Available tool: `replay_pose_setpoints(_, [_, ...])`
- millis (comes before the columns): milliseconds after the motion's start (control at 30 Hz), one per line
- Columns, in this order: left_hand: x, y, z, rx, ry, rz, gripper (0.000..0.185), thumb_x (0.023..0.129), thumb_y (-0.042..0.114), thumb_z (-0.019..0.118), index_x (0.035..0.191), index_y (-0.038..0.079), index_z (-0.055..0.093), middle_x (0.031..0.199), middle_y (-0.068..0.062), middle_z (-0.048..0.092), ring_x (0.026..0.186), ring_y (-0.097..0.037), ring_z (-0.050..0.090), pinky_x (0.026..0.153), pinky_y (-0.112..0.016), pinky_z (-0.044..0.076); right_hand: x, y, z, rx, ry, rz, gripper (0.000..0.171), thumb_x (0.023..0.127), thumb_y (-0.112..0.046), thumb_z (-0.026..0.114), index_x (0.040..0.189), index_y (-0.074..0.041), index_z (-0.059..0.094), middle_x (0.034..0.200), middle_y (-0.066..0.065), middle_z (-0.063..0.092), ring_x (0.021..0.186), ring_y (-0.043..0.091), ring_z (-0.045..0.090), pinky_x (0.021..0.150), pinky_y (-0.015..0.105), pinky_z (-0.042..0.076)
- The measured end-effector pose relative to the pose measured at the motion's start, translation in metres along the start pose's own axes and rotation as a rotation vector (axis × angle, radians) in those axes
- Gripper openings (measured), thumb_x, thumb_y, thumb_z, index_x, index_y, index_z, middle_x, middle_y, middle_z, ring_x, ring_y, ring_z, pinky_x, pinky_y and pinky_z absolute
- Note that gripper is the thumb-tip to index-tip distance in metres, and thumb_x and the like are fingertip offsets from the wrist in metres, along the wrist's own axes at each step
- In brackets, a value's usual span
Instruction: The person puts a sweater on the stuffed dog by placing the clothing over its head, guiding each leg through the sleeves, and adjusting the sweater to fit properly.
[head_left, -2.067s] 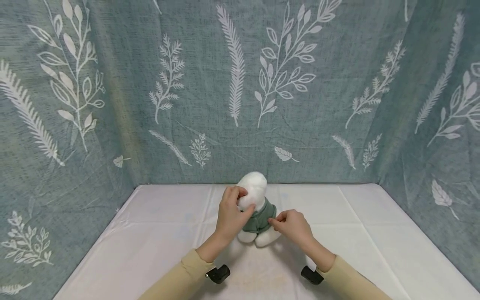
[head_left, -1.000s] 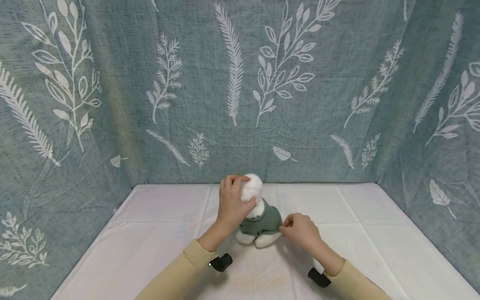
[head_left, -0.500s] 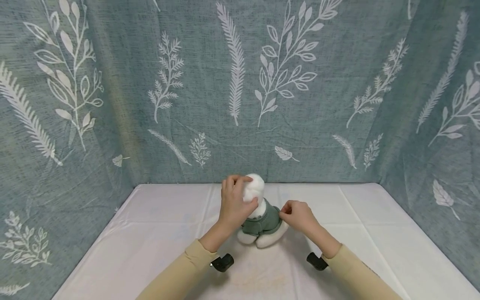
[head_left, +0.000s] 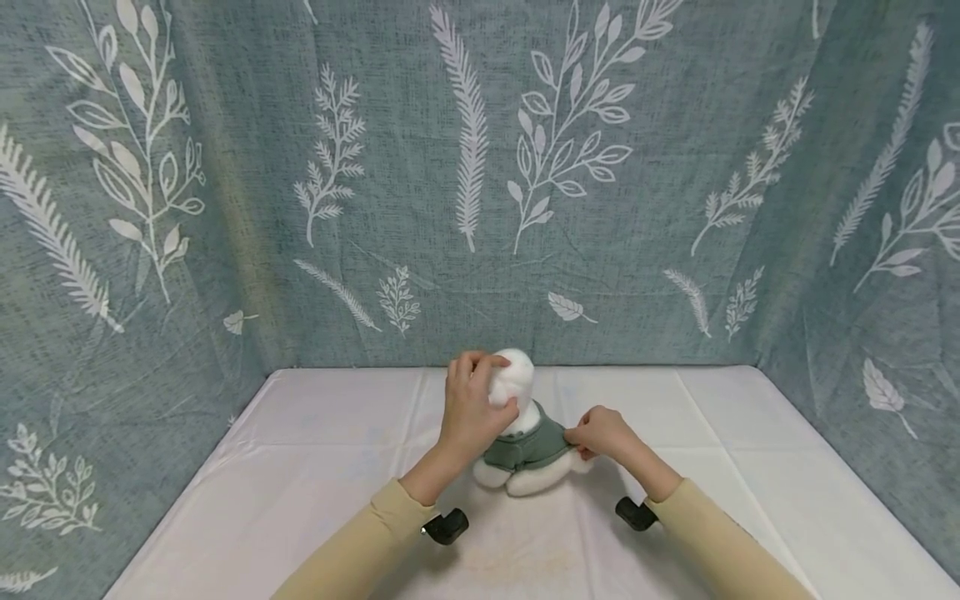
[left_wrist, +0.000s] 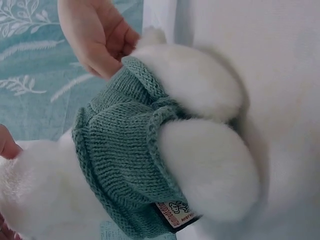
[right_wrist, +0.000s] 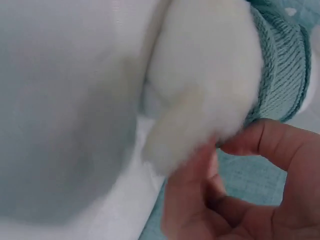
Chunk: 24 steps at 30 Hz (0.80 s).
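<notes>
A white plush toy (head_left: 517, 379) in a green knitted sweater (head_left: 525, 446) sits upright on the white table (head_left: 300, 467). My left hand (head_left: 471, 408) grips its head from the left side. My right hand (head_left: 600, 433) pinches the sweater's hem at the toy's right side. In the left wrist view the sweater (left_wrist: 125, 160) covers the body above two white legs (left_wrist: 210, 170), and the right hand (left_wrist: 97, 37) holds the hem. The right wrist view shows a white leg (right_wrist: 200, 85), the sweater's edge (right_wrist: 280, 65) and curled fingers (right_wrist: 250, 190).
Teal cloth with white leaf prints (head_left: 480, 167) hangs behind the table and on both sides. A white cloth covers the table. Black wrist-camera mounts (head_left: 446, 527) (head_left: 636, 513) sit on my beige-sleeved forearms.
My right hand moved from the toy's lower front to its right side, gripping the sweater hem and tugging it outward. The left hand stayed on the head.
</notes>
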<state>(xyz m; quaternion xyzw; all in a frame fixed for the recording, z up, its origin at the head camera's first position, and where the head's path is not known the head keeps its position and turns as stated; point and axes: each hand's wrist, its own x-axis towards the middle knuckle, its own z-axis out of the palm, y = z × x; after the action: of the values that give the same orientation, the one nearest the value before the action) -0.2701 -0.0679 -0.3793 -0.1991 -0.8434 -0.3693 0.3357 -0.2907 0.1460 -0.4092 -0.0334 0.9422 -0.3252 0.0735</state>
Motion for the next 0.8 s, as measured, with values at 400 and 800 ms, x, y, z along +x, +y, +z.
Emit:
replay_pose_setpoints(400, [-0.006,0.0,-0.003,0.002,0.02,0.026,0.04,0.07,0.009,0.078,0.107,0.011,0.062,0.107,-0.01,0.048,0.09,-0.023,0.039,0.078,-0.038,0.037,0.041,-0.006,-0.008,0.076,-0.18,-0.179,0.018,0.091,-0.017,0.063,0.098,-0.003,0.072,0.077,0.004,0.068,0.066,0.011,0.062,0.065,0.028,0.054])
replay_pose_setpoints(800, [-0.006,0.001,-0.003,0.04,0.038,0.071,0.04,0.069,0.008,0.079,0.106,0.011,0.062,0.106,-0.011,0.05,0.087,-0.024,0.039,0.079,-0.039,0.037,0.058,-0.002,0.001,0.056,-0.24,-0.084,0.018,0.088,-0.01,0.063,0.098,0.002,0.072,0.087,0.008,0.069,0.065,0.009,0.058,0.06,0.023,0.051])
